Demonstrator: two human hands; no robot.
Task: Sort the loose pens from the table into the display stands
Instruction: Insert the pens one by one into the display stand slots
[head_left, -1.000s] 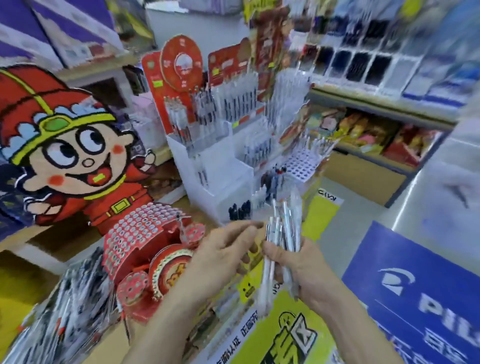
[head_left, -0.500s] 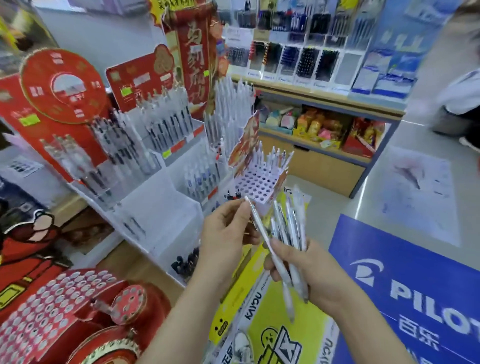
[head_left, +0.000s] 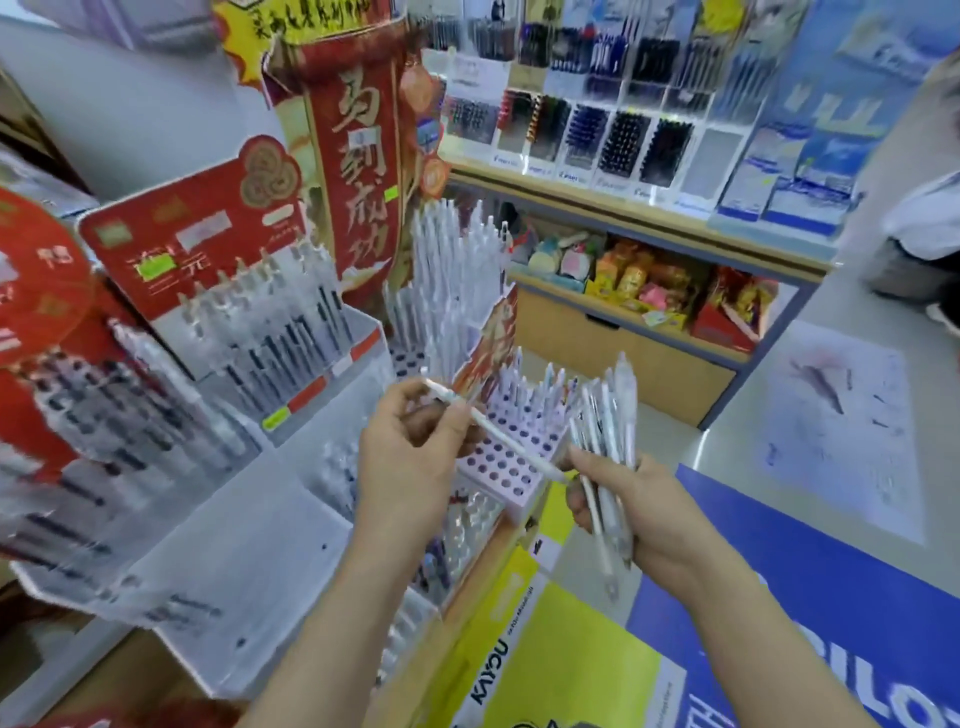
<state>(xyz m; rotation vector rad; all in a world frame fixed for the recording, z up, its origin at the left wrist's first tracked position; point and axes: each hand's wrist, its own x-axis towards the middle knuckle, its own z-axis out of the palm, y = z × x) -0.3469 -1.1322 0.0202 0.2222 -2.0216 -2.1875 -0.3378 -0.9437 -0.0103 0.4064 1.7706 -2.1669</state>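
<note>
while the right hand clamps a bundle of pens, the left hand pinches one pen over the holed stand; tilted, it could miss a hole and knock standing pens behind.

left hand: fingers pinched, grip closed | right hand: fist closed, forearm extended

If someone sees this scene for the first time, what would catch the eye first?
Probably the tall red banner with gold characters, standing at upper centre behind the pen stands. Next, low in the middle, the left hand draws a single white pen from the bundle of pens gripped by the right hand.
</note>
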